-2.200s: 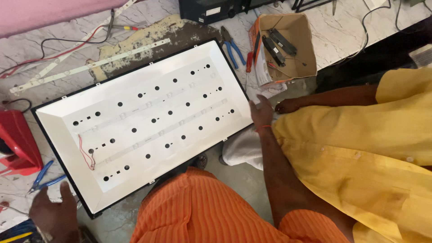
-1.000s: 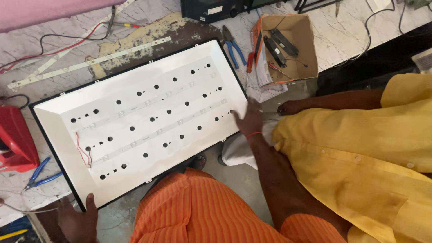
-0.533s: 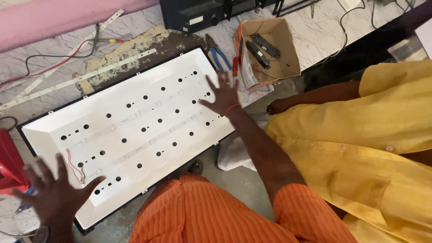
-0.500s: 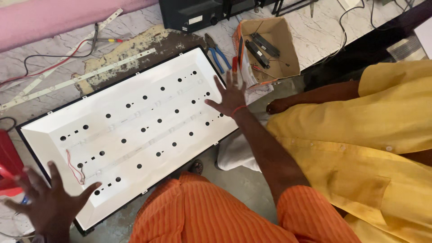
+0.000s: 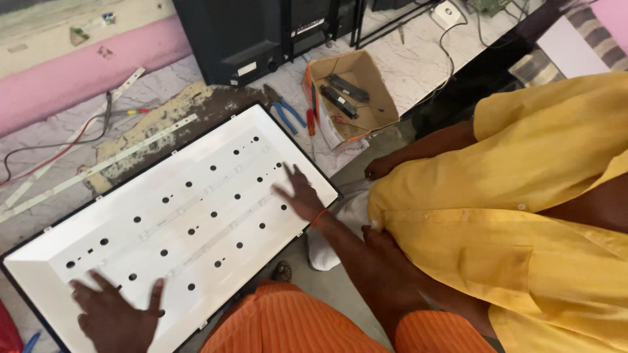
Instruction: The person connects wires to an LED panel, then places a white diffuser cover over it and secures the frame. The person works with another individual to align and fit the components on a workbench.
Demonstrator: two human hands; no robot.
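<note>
Panel: a wide white rectangular reflector sheet with rows of round black holes (image 5: 196,216), framed in black, lies slanted on the marbled stone floor (image 5: 418,78).
Left hand: the left hand (image 5: 118,317) lies flat on the sheet near its lower left corner, fingers spread, grasping nothing.
Right hand: the right hand (image 5: 302,196), an orange thread at the wrist, rests palm down near the sheet's right edge, fingers released and splayed.
Beyond the far right corner: blue-handled pliers (image 5: 284,108) beside an open brown cardboard box (image 5: 350,98) holding 2 dark bars.
Far edge: 1 long pale thin strip (image 5: 98,167) lies along it.
Right: a second person's yellow shirt (image 5: 523,216).
</note>
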